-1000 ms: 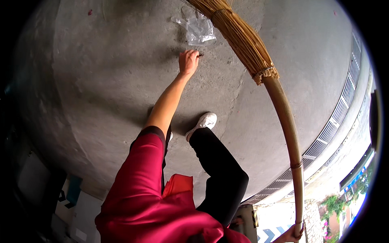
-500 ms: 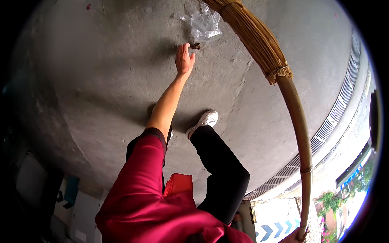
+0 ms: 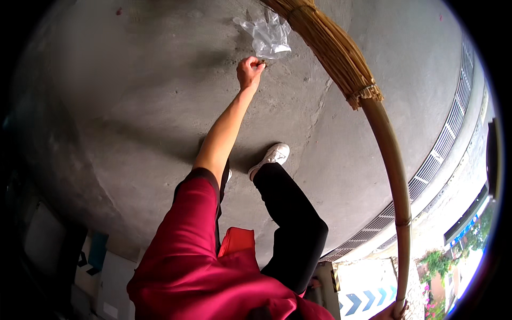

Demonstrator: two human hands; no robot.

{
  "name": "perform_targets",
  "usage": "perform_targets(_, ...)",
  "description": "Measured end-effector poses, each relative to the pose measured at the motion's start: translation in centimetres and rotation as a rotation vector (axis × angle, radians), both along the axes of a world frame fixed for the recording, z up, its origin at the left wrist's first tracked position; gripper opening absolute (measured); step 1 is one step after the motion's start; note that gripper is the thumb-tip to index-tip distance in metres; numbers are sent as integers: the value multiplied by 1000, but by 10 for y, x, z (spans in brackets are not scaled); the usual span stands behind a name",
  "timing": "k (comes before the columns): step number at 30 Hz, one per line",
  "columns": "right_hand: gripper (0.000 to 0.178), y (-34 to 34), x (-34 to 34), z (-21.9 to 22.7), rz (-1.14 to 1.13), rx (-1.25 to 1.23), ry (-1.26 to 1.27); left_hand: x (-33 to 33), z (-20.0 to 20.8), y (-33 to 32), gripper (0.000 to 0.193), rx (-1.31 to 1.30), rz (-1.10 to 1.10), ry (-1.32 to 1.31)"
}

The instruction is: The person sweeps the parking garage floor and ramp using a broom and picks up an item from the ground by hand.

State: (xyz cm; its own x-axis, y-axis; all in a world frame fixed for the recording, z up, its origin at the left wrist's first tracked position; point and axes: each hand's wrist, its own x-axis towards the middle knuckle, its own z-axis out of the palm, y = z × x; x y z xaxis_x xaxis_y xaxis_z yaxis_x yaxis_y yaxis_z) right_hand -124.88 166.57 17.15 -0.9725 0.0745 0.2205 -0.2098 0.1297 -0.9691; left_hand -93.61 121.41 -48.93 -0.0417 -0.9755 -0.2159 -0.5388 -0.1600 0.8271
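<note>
My left hand [image 3: 250, 73] reaches down to the concrete floor [image 3: 160, 96], thumb and fingers pinched together. Between the fingertips shows a bit of a small dark brown scrap [image 3: 262, 63], mostly hidden; it may be a dried leaf. Just beyond the fingers lies a crumpled clear plastic bag [image 3: 271, 40]. At the lower right edge my right hand [image 3: 389, 312], partly cut off, is closed around the wooden handle of a straw broom [image 3: 341, 58]. The broom head points up and away, its tip out of view at the top.
A metal drain grate [image 3: 426, 170] curves along the floor on the right. My white shoe [image 3: 277, 153] stands below the left hand. A wall panel with blue chevrons [image 3: 368, 298] and green plants [image 3: 436, 262] lie at lower right. Pale boxes [image 3: 114, 277] stand at lower left.
My left hand has shifted slightly right and closed its fingers on the dark scrap, which lay beside it on the floor. The broom has barely moved.
</note>
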Motion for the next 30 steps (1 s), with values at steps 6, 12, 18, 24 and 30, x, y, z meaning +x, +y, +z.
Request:
perform_targets(6, 33, -29, -6, 56, 165, 119, 88, 37, 132, -3, 11, 572, 296, 792)
perform_targets(12, 27, -55, -15, 96, 669, -422, -151, 118, 278, -4, 8, 604, 360, 1118)
perform_targets(18, 17, -110, 39, 136, 1050, -596, -186, 196, 408, 5, 8, 354, 314, 1097)
perform_targets(24, 16, -165, 123, 156, 427, -438, 94, 230, 455, 59, 14, 72, 212, 911)
perform_targets(30, 6, -184, 163, 180, 1062, -513, 244, 193, 445, 148, 57, 69, -8, -185)
